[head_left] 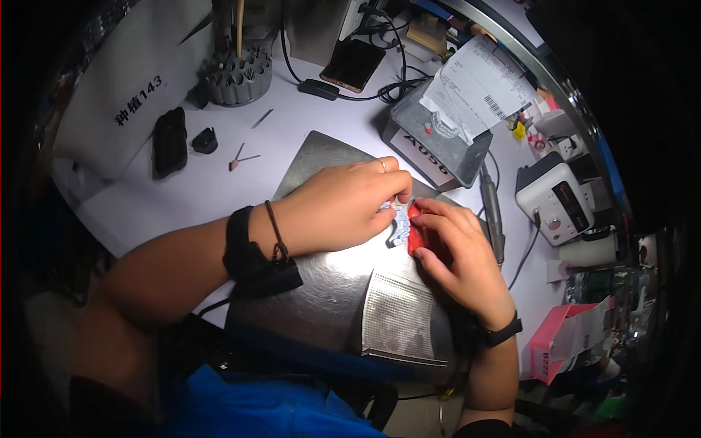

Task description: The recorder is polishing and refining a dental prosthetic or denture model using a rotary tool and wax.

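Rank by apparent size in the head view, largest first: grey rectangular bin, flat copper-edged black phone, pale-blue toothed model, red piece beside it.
1. Grey rectangular bin
2. Flat copper-edged black phone
Smaller, unranked: pale-blue toothed model and red piece; left hand and right hand partly hide them.

Your white panel [98,135], upper left: dark characters plus digits. Grey bin [473,162]: black letter-number code on front label [418,156]. Paper slip [467,80]: barcode [495,106], print too fine. Your pink tray [544,339]: small code.
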`<state>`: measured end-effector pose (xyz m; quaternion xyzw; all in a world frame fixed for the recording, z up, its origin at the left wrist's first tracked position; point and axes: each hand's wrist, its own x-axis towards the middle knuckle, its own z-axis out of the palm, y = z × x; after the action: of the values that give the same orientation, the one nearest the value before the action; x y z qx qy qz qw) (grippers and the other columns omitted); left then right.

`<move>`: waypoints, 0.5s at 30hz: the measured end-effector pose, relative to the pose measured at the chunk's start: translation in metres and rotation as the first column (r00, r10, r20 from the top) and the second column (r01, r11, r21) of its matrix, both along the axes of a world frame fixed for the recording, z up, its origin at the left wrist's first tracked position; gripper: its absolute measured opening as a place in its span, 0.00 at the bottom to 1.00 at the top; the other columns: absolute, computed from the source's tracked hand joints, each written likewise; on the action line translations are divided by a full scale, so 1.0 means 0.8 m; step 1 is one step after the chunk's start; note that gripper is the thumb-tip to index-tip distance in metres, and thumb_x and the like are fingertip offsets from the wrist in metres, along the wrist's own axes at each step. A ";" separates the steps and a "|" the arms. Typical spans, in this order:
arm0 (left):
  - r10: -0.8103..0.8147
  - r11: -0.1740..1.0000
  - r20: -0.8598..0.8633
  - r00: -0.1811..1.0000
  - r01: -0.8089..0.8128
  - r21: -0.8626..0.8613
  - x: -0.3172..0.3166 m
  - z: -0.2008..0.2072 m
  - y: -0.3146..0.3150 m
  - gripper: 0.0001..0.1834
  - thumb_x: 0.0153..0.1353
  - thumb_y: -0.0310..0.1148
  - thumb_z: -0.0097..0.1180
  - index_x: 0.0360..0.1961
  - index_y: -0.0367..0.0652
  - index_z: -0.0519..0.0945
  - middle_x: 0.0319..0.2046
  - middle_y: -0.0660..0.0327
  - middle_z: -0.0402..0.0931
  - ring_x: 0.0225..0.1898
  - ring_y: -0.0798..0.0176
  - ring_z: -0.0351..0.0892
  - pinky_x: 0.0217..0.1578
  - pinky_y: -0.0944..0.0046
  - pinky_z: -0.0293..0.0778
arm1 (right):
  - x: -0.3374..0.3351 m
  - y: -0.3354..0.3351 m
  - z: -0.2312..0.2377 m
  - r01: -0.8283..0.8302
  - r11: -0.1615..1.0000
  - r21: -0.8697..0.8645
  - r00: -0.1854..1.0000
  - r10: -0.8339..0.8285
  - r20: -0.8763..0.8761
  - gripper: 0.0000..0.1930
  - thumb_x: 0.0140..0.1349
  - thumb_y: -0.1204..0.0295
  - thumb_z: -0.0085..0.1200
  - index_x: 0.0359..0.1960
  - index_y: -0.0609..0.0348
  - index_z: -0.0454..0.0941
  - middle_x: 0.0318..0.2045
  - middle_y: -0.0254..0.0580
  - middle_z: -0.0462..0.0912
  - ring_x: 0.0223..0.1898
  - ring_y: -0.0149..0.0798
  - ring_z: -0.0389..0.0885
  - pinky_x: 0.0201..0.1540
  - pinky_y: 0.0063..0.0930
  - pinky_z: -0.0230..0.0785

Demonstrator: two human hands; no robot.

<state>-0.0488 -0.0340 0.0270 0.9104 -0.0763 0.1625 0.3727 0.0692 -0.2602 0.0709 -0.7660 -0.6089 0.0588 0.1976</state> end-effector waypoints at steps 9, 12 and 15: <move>0.042 0.999 0.023 0.999 -0.042 -0.005 0.005 0.023 -0.006 0.09 0.65 0.23 0.59 0.46 0.39 0.80 0.43 0.59 0.77 0.36 0.62 0.79 0.38 0.63 0.76 | 0.002 -0.011 -0.001 0.036 0.996 0.083 0.999 -0.035 -0.006 0.20 0.62 0.71 0.64 0.56 0.62 0.80 0.62 0.45 0.79 0.61 0.51 0.76 0.66 0.43 0.70; 0.076 0.997 0.044 0.996 -0.077 0.005 0.005 0.028 -0.006 0.08 0.64 0.20 0.57 0.44 0.39 0.81 0.42 0.59 0.78 0.34 0.63 0.79 0.36 0.64 0.75 | 0.002 -0.014 -0.005 0.019 0.994 0.111 1.000 -0.019 0.001 0.19 0.62 0.70 0.63 0.55 0.63 0.80 0.62 0.45 0.79 0.61 0.51 0.76 0.67 0.43 0.70; 0.066 0.998 0.096 0.993 -0.064 -0.020 0.006 0.019 -0.008 0.07 0.64 0.19 0.56 0.42 0.39 0.82 0.40 0.58 0.78 0.33 0.62 0.79 0.36 0.63 0.75 | 0.002 -0.018 -0.005 0.024 0.995 0.099 1.000 -0.023 -0.008 0.19 0.62 0.70 0.63 0.54 0.62 0.80 0.61 0.46 0.79 0.61 0.51 0.76 0.67 0.43 0.69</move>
<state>-0.0442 -0.0405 0.0425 0.9004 -0.0629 0.2189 0.3708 0.0712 -0.2748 0.0666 -0.7620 -0.6015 0.0289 0.2381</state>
